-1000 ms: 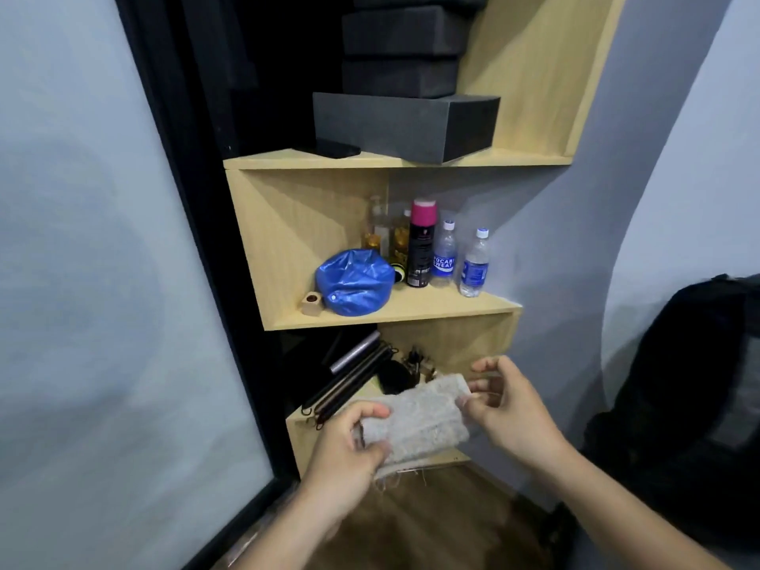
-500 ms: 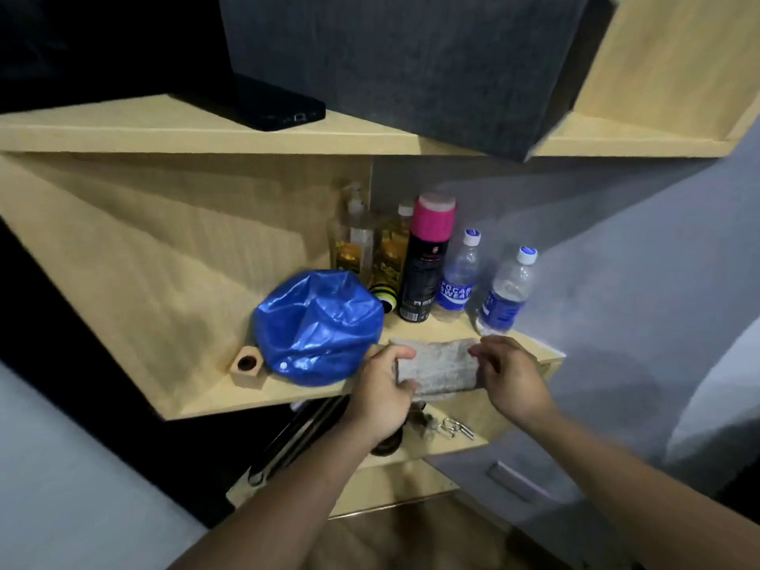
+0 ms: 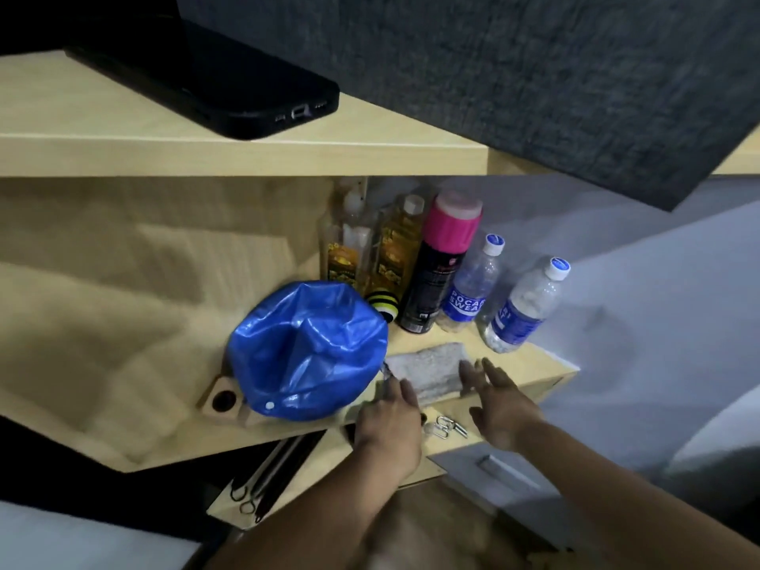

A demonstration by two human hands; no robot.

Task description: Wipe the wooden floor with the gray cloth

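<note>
The fingers (image 3: 479,374) of the right hand (image 3: 503,409) are seen straight and spread, laid over the near right edge of the gray cloth (image 3: 427,366). Nothing is grasped by them. The left hand (image 3: 388,421) is likewise relaxed, its fingertips at the cloth's near left corner; whether they touch it is blurred by motion.

The cloth lies folded flat on the middle shelf (image 3: 534,366). It sits just beside the blue plastic bag (image 3: 308,347) on the left and in front of the pink-capped spray can (image 3: 436,273) and two Pocari Sweat bottles (image 3: 469,290). The wooden floor (image 3: 444,528) is glimpsed low in the view, between the forearms, well below the cloth.

No wiping is under way, since the cloth is held by neither hand. Whether it is about to be taken up cannot be told from the pose alone.

If it is to be taken up, the near edge should be pinched by both hands and the cloth drawn toward the body rather than lifted straight up. That way the bottles close behind are not toppled and the bag is not dragged along. The fold is best kept, so that a firm pad is brought down to the floor. The carabiner clips (image 3: 446,427) on the lower shelf should be cleared on the way down.
</note>
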